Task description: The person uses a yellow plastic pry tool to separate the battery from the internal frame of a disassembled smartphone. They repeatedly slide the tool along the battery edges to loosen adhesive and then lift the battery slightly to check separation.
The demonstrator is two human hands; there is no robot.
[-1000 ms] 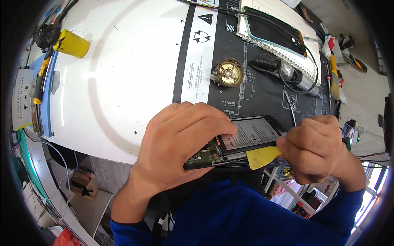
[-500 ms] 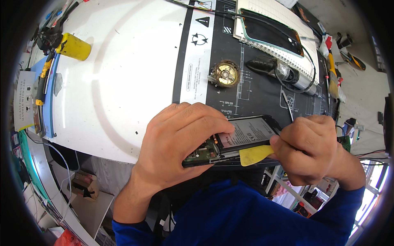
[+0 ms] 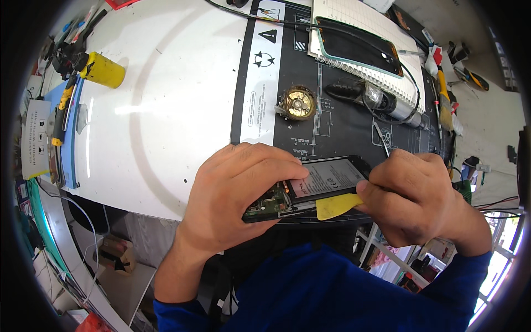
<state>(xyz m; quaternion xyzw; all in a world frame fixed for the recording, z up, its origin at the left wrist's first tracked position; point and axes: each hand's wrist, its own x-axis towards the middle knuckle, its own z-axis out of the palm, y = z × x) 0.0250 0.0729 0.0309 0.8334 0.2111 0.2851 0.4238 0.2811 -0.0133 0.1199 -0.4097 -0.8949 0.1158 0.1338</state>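
Note:
An opened phone [image 3: 279, 213], its back off, is held at the table's near edge by my left hand [image 3: 224, 196]. That thumb rests on the grey battery [image 3: 329, 176], while the other fingers wrap around the phone's left end. Beside the thumb a strip of green circuit board [image 3: 268, 203] shows. My right hand [image 3: 406, 196] is closed, pinching a thin yellow plastic piece [image 3: 334, 206] at the phone's near side, along the battery's edge. Whether the piece reaches under the battery I cannot tell. The right fingers hide the phone's right corner.
Beyond the hands, a round tin [image 3: 298, 103] stands on the black mat [image 3: 293, 133]. A corded cylindrical tool [image 3: 387, 102] and tweezers [image 3: 381, 138] lie rightward. A dark phone panel [image 3: 359, 47] rests on a spiral notebook [image 3: 412, 91]. A yellow container [image 3: 103, 70] stands far left.
The view has shifted slightly, so the table things sit a little further left. Both hands keep nearly the same hold on the phone and the yellow piece.

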